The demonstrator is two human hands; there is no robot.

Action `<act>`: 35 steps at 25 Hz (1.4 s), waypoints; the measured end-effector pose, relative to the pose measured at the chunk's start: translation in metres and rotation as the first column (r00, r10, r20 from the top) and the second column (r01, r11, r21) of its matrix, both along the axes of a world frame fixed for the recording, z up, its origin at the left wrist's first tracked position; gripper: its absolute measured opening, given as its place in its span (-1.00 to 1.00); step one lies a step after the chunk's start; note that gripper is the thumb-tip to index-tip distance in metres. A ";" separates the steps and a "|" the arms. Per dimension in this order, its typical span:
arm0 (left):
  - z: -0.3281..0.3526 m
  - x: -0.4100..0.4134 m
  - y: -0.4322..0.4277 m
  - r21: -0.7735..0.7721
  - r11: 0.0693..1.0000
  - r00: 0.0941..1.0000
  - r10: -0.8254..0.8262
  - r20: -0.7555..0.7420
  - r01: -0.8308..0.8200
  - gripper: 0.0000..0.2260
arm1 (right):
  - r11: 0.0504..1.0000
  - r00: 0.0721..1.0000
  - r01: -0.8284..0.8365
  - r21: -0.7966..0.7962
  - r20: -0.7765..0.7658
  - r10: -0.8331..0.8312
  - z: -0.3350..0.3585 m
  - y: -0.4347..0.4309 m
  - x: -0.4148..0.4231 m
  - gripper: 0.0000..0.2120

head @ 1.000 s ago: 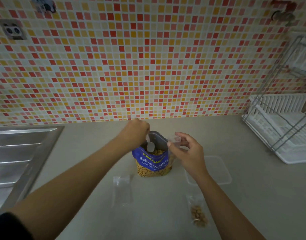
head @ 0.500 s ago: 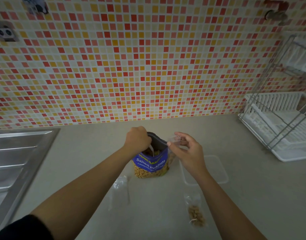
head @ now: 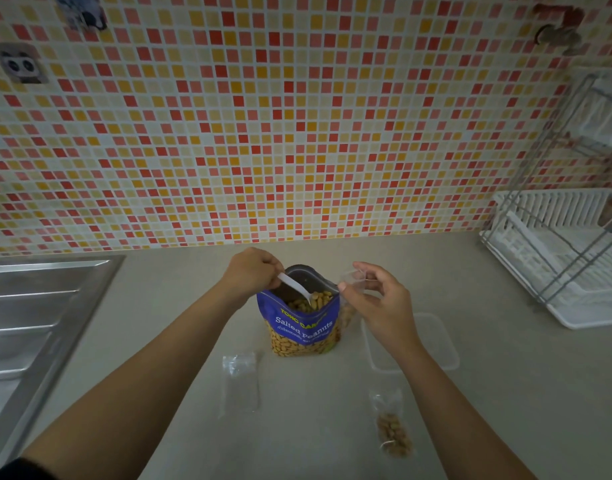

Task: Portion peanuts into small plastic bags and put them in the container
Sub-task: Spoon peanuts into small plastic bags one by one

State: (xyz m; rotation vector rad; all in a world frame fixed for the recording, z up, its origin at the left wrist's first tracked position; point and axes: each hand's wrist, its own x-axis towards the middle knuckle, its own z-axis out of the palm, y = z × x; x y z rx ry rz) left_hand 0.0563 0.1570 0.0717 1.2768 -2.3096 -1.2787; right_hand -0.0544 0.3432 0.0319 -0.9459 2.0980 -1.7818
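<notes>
A: Peanuts (head: 319, 298), where?
B: In the blue pouch (head: 302, 327), upright mid-counter, mouth open. We see the spoon (head: 295, 285) tip down in them.
A: Who has the spoon?
B: Left hand (head: 250, 271), fingers curled round the handle. Its long axis slants from that hand down and right into the pouch.
A: Right hand (head: 377, 299)?
B: Thumb and forefinger pinch a clear small bag (head: 353, 276) at its top, other fingers loosely spread. It hangs just beside the pouch's right edge. Whether its mouth is open, we cannot tell.
A: Key relation?
B: Small bag lies right of the spoon tip, near. We judge the scoop has to go right, over the pouch rim.
A: Outward?
B: Container (head: 436, 341) right of the pouch, partly under the right wrist. Filled bag (head: 392, 431) nearer us, empty bag (head: 240, 379) left. Sink (head: 37, 323) far left, rack (head: 557, 258) far right.
</notes>
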 end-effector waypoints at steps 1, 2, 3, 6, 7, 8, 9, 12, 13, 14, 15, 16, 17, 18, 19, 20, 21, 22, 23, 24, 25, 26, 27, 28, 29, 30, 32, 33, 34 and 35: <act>-0.001 0.004 -0.003 0.025 0.999 1.000 0.022 -0.012 -0.022 -0.85 | 1.000 1.000 0.000 0.001 -0.007 0.000 0.000 0.000 0.000 -0.60; -0.002 0.007 -0.006 0.047 0.998 0.999 0.043 -0.029 -0.042 -0.85 | 1.000 1.000 0.003 0.004 -0.013 -0.003 0.000 -0.001 0.001 -0.59; -0.003 0.012 -0.008 0.070 0.996 0.996 0.067 -0.052 -0.064 -0.85 | 1.000 1.000 0.005 0.008 -0.017 -0.005 -0.001 -0.002 0.001 -0.58; -0.006 0.022 -0.015 0.147 0.980 0.981 0.153 -0.119 -0.135 -0.84 | 0.998 0.998 0.010 0.055 -0.063 -0.006 -0.004 -0.004 0.003 -0.56; -0.007 0.025 -0.017 0.165 0.974 0.976 0.174 -0.128 -0.152 -0.84 | 0.997 0.995 0.014 0.078 -0.104 -0.005 -0.004 -0.005 0.005 -0.54; -0.007 0.027 -0.018 0.177 0.971 0.974 0.186 -0.132 -0.161 -0.84 | 0.995 0.989 0.019 0.099 -0.151 -0.004 -0.004 -0.006 0.007 -0.53; -0.008 0.029 -0.019 0.180 0.970 0.973 0.187 -0.134 -0.162 -0.83 | 0.993 0.981 0.022 0.118 -0.196 0.001 -0.003 -0.008 0.010 -0.52; -0.008 0.035 -0.023 0.163 0.978 0.978 0.155 -0.141 -0.131 -0.82 | 0.987 0.954 0.018 0.157 -0.297 0.030 -0.001 -0.015 0.016 -0.51; -0.008 0.037 -0.024 0.155 0.981 0.979 0.143 -0.147 -0.120 -0.82 | 0.985 0.946 0.017 0.171 -0.322 0.039 -0.001 -0.017 0.018 -0.51; -0.006 0.039 -0.026 0.147 0.983 0.978 0.137 -0.156 -0.114 -0.81 | 0.982 0.938 0.019 0.187 -0.343 0.048 -0.001 -0.018 0.019 -0.50; -0.002 0.041 -0.028 0.136 0.985 0.978 0.132 -0.164 -0.110 -0.81 | 0.978 0.931 0.021 0.205 -0.360 0.056 0.000 -0.020 0.019 -0.50; 0.002 0.042 -0.030 0.124 0.986 0.977 0.128 -0.170 -0.107 -0.81 | 0.975 0.925 0.023 0.221 -0.374 0.063 0.000 -0.022 0.019 -0.49; 0.007 0.043 -0.031 0.114 0.988 0.976 0.127 -0.176 -0.108 -0.82 | 0.973 0.920 0.024 0.231 -0.386 0.069 0.001 -0.023 0.020 -0.49; 0.012 0.044 -0.033 0.111 0.987 0.973 0.134 -0.187 -0.114 -0.83 | 0.971 0.916 0.025 0.238 -0.394 0.073 0.001 -0.024 0.020 -0.48; 0.018 0.044 -0.034 0.115 0.986 0.969 0.142 -0.203 -0.120 -0.84 | 0.970 0.914 0.026 0.241 -0.399 0.074 0.001 -0.025 0.020 -0.48; 0.023 0.044 -0.035 0.123 0.985 0.965 0.147 -0.219 -0.122 -0.84 | 0.969 0.914 0.026 0.245 -0.399 0.077 0.002 -0.026 0.020 -0.47; 0.028 0.044 -0.035 0.129 0.985 0.963 0.144 -0.230 -0.117 -0.85 | 0.968 0.914 0.023 0.250 -0.398 0.081 0.003 -0.027 0.020 -0.47; 0.032 0.043 -0.034 0.132 0.985 0.962 0.135 -0.235 -0.106 -0.85 | 0.966 0.914 0.020 0.257 -0.395 0.086 0.003 -0.028 0.020 -0.47; 0.035 0.042 -0.033 0.131 0.987 0.964 0.122 -0.237 -0.093 -0.86 | 0.965 0.915 0.016 0.263 -0.392 0.091 0.004 -0.029 0.021 -0.47; 0.038 0.040 -0.031 0.127 0.989 0.966 0.107 -0.236 -0.078 -0.86 | 0.964 0.917 0.013 0.266 -0.387 0.095 0.005 -0.029 0.021 -0.48; 0.040 0.039 -0.030 0.121 0.991 0.969 0.092 -0.231 -0.065 -0.87 | 0.963 0.919 0.010 0.269 -0.383 0.098 0.006 -0.030 0.021 -0.48; 0.041 0.037 -0.028 0.112 0.992 0.972 0.076 -0.222 -0.052 -0.87 | 0.963 0.919 0.006 0.269 -0.381 0.100 0.006 -0.030 0.022 -0.48; 0.042 0.035 -0.027 0.099 0.994 0.977 0.056 -0.206 -0.036 -0.87 | 0.963 0.919 0.004 0.268 -0.380 0.102 0.007 -0.030 0.022 -0.48; 0.043 0.033 -0.026 0.082 0.996 0.983 0.034 -0.183 -0.019 -0.87 | 0.964 0.920 0.002 0.266 -0.378 0.103 0.007 -0.030 0.022 -0.49; 0.044 0.031 -0.026 0.064 0.998 0.987 0.011 -0.158 -0.001 -0.87 | 0.965 0.921 -0.001 0.263 -0.377 0.103 0.007 -0.030 0.022 -0.50; 0.045 0.029 -0.025 0.047 0.999 0.991 -0.010 -0.136 0.017 -0.86 | 0.965 0.922 -0.004 0.262 -0.374 0.105 0.007 -0.030 0.022 -0.51; 0.050 0.024 -0.025 0.019 0.999 0.993 -0.048 -0.106 0.050 -0.86 | 0.963 0.922 -0.007 0.268 -0.370 0.110 0.007 -0.031 0.022 -0.52; 0.053 0.022 -0.024 -0.001 0.998 0.994 -0.068 -0.089 0.068 -0.87 | 0.962 0.923 -0.007 0.273 -0.369 0.112 0.007 -0.031 0.022 -0.53; 0.057 0.018 -0.024 -0.027 0.996 0.994 -0.091 -0.065 0.089 -0.87 | 0.961 0.923 -0.008 0.275 -0.367 0.113 0.006 -0.032 0.022 -0.53; 0.061 0.014 -0.023 -0.055 0.992 0.992 -0.117 -0.036 0.115 -0.88 | 0.962 0.925 -0.009 0.274 -0.364 0.112 0.006 -0.033 0.022 -0.53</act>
